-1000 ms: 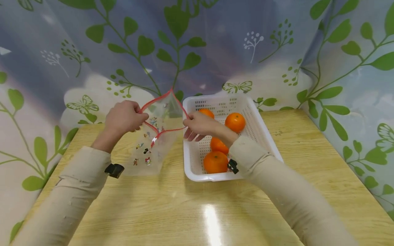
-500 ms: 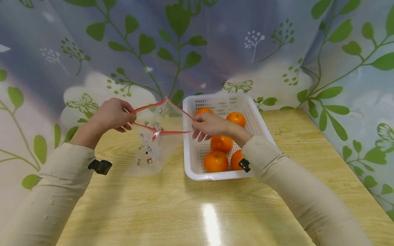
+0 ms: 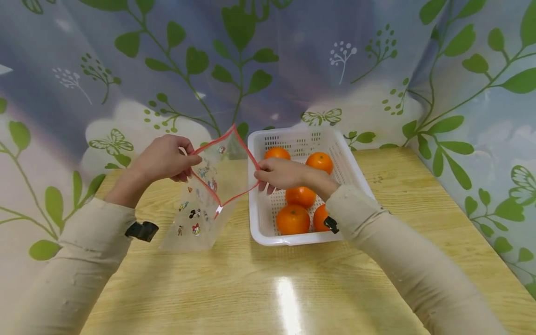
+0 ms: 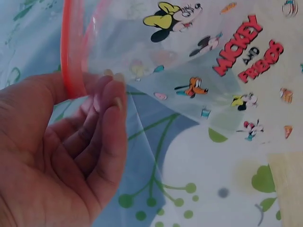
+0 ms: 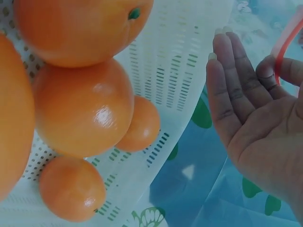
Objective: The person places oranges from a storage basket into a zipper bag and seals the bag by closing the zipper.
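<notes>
with our left hand [image 3: 167, 159] and right hand [image 3: 279, 173] each pinching the clear bag [image 3: 193, 204] over the counter [image 3: 226, 291], just beside the white basket [image 3: 253, 209], we see its red rim [image 4: 68, 47], flatter half a second ago, gape deeper, likely easing access inside.

White glare streaks the table [image 3: 234, 288]; wrist views look dimmer.

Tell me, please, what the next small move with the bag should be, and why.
Probably the right hand should release the clear red-edged plastic bag and reach for a round orange fruit in the white perforated plastic basket. The bag's mouth gapes, no fruit shows inside, the left hand pinches its opposite side, and the right hand is near the basket.
</notes>
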A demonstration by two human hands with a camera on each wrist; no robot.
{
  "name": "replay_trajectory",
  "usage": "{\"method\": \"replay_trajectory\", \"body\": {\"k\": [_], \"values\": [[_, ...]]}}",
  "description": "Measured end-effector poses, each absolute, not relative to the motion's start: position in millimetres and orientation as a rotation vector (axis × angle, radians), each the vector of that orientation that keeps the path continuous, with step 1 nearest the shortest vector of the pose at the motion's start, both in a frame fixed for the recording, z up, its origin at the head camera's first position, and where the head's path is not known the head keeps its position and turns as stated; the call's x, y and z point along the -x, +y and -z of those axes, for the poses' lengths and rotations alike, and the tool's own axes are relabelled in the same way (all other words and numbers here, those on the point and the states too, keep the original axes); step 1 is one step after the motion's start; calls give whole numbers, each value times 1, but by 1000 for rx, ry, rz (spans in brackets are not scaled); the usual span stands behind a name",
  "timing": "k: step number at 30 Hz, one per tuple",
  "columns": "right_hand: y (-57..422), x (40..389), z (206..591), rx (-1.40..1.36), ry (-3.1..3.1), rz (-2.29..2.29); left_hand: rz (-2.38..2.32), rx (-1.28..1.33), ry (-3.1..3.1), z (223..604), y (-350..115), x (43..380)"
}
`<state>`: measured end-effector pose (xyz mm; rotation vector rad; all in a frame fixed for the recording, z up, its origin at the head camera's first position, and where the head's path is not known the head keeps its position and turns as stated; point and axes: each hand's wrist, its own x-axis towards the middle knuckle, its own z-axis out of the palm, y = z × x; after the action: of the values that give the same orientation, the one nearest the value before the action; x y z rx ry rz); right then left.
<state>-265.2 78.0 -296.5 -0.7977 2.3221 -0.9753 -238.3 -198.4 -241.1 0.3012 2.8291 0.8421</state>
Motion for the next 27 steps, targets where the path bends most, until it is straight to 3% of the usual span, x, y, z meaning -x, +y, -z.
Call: {"method": "replay_trajectory", "body": {"k": [15, 21, 27], "values": [[111, 271, 288, 830, 2403, 897, -856, -351, 2946, 244, -185, 233], [135, 270, 287, 937, 2508, 663, -904, -302, 2912, 250, -187, 233], [159, 264, 291, 874, 2467, 354, -905, -345, 2923, 261, -187, 236]]}}
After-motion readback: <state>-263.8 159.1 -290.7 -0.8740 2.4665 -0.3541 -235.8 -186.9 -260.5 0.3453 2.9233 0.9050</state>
